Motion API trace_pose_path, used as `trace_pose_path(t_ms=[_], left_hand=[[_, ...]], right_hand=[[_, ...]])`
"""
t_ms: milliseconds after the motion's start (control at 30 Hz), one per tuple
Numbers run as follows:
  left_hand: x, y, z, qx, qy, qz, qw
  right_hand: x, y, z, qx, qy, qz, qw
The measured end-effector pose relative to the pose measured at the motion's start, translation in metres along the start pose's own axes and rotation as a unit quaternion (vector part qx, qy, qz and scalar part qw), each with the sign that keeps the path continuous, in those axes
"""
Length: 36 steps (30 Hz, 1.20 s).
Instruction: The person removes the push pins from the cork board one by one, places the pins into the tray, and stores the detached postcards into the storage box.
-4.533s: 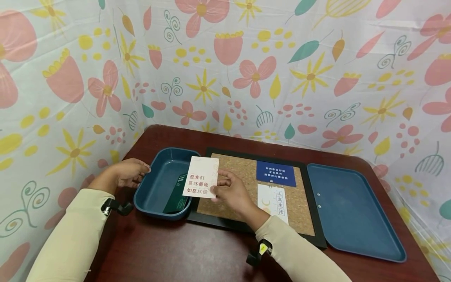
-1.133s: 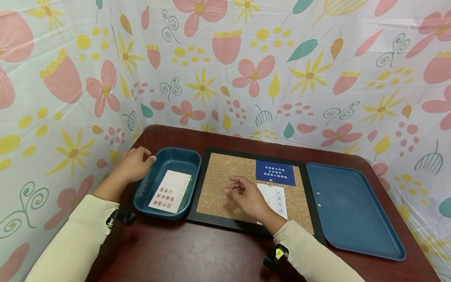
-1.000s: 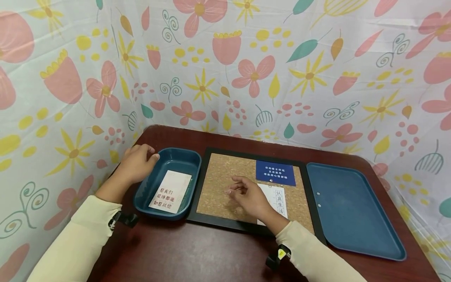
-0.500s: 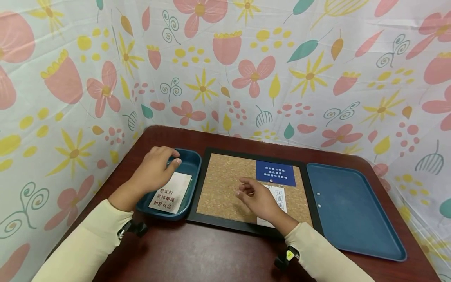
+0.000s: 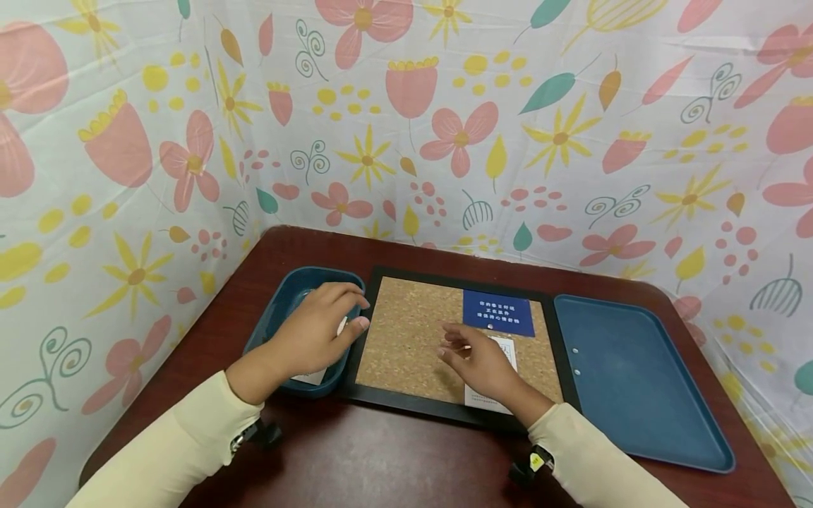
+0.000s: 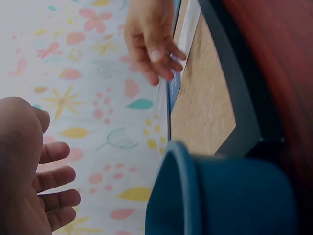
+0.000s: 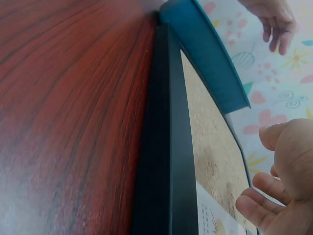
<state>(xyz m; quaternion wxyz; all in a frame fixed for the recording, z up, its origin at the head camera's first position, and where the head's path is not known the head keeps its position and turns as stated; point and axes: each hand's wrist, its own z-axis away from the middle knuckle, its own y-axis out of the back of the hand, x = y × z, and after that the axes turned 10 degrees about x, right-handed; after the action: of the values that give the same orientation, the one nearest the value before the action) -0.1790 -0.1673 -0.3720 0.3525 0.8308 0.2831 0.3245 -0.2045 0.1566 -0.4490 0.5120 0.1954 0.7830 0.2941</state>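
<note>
My left hand (image 5: 314, 331) hovers over the deep blue bin (image 5: 291, 291), fingers loosely bent and holding nothing. A white card (image 5: 310, 377) lies in that bin, mostly hidden behind the hand. My right hand (image 5: 483, 363) is held above the black-framed corkboard (image 5: 406, 339), relaxed, with nothing in its fingers. Beneath it a white card with printed characters (image 5: 485, 402) is on the board, partly covered. A dark blue card (image 5: 498, 312) with white writing sits just above, a small pin at its lower edge. The left wrist view shows the bin's wall (image 6: 234, 196) below the left hand.
A flat blue tray (image 5: 641, 381) stands at the right of the corkboard, with two small round pins at its left side. The dark red wooden table (image 5: 381, 451) carries everything. A flower-patterned curtain (image 5: 406, 141) closes off the back and left.
Earlier my right hand held the white card with red characters; it was then laid in the bin. Since then my left hand has moved right over the bin, my right hand slightly right.
</note>
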Motion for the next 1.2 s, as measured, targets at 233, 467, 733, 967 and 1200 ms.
trace_pose_path(t_ms=[233,467,733,967,1200], left_hand=[[0.011,-0.009,0.001,-0.015,-0.029,-0.013,0.9994],[0.015,-0.014,0.001,-0.021,-0.038,-0.006,0.9990],[0.022,-0.027,0.000,-0.054,-0.055,-0.008,0.9970],[0.030,-0.037,0.002,-0.077,-0.077,-0.006,0.9940],[0.037,-0.044,0.004,-0.098,-0.091,-0.007,0.9910]], right_hand=[[0.006,0.004,0.002,0.006,0.006,0.009,0.9999],[0.008,0.009,0.002,0.008,0.026,0.024,0.9993],[0.012,0.016,0.004,0.015,0.036,0.049,0.9980],[0.018,0.019,0.005,0.008,0.026,0.064,0.9976],[0.020,0.023,0.005,0.007,0.013,0.080,0.9967]])
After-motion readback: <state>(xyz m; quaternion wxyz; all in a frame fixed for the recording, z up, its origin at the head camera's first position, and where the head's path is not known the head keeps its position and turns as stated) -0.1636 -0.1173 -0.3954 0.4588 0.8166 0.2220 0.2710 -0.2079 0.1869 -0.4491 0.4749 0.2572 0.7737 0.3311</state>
